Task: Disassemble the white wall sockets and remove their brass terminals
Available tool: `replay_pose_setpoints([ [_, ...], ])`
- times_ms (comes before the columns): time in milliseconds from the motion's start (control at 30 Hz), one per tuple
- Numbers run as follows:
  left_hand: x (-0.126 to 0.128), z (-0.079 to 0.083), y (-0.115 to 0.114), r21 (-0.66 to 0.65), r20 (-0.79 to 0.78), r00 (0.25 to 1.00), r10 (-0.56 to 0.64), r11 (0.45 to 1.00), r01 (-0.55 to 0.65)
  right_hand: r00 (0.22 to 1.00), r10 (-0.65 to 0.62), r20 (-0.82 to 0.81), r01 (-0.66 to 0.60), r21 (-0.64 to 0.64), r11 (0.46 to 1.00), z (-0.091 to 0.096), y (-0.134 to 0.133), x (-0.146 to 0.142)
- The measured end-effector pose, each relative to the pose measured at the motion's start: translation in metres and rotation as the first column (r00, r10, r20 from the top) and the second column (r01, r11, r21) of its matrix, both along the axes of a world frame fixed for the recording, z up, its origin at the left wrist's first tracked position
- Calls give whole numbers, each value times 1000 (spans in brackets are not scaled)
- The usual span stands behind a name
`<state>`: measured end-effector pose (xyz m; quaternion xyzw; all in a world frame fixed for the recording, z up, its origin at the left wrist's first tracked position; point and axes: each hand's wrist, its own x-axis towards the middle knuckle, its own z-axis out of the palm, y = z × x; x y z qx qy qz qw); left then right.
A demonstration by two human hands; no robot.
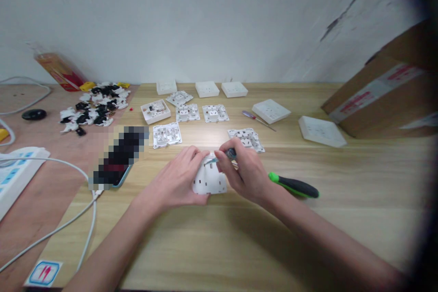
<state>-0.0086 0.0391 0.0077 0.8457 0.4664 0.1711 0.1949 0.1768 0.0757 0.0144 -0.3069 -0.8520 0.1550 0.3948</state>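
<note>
My left hand (181,173) grips a white wall-socket plate (209,182) by its left edge, holding it tilted up above the table with several small slots showing. My right hand (244,171) is closed around a small screwdriver (231,152). The thin shaft points left, and its tip is at the plate's upper part; whether it sits in a slot I cannot tell. Just behind my right hand lies another socket plate (248,139), inner side up. To the right rests a green-and-black handled tool (294,185), its front end partly hidden by my hand.
Further back are several socket plates (215,113) and white boxes (207,89), plus a second screwdriver (258,120). On the left are a phone (119,159) with a cable, black-and-white parts (97,105) and a power strip (20,169). A cardboard box (386,86) stands at right.
</note>
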Motion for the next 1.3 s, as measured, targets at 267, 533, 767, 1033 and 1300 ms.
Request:
replay_pose_setpoints([
  [267, -2, -3, 1, 18, 2, 1000, -8, 1000, 8, 983, -27, -182, 16, -62, 998, -8, -2, 7],
  [533, -6, -6, 1, 47, -39, 999, -23, 999, 25, 972, -66, -227, 80, 50, 996, 4, 2, 32],
  [767, -7, -6, 1, 30, -58, 998, -18, 999, 20, 989, -42, -141, 58, 114, 992, -2, 1, 36],
  [1033, -6, -6, 3, 0, -68, 998, -16, 1000, 16, 996, 6, -87, 12, 202, 979, -8, -1, 34],
  [1300, -3, -2, 3, -33, -60, 998, -11, 999, 9, 999, 29, -42, -16, 286, 958, -5, -3, 31],
])
